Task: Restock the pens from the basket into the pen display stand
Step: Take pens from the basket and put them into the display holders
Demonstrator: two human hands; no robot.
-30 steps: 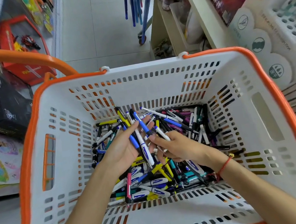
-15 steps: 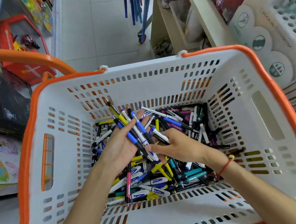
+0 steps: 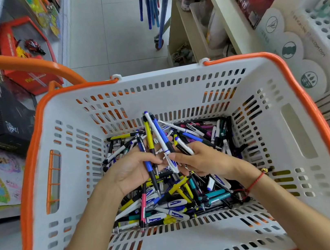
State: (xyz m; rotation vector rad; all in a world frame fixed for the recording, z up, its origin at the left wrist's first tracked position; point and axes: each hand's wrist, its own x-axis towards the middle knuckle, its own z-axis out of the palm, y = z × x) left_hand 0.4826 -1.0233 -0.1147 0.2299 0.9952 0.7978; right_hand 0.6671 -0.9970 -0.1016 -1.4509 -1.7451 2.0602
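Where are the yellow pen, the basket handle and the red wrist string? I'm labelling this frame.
yellow pen (image 3: pixel 149 136), head view, mid-barrel.
basket handle (image 3: pixel 22 65), head view, orange bar.
red wrist string (image 3: pixel 255 182), head view, strand across wrist.

One basket (image 3: pixel 197 235), two hands, dozens of pens (image 3: pixel 167 205), uncountable

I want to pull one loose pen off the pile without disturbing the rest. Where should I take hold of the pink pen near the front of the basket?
Pinch the pink pen at its pink barrel, coming from above. It lies on top of the pile, lengthwise toward you; the left hand covers its far end.
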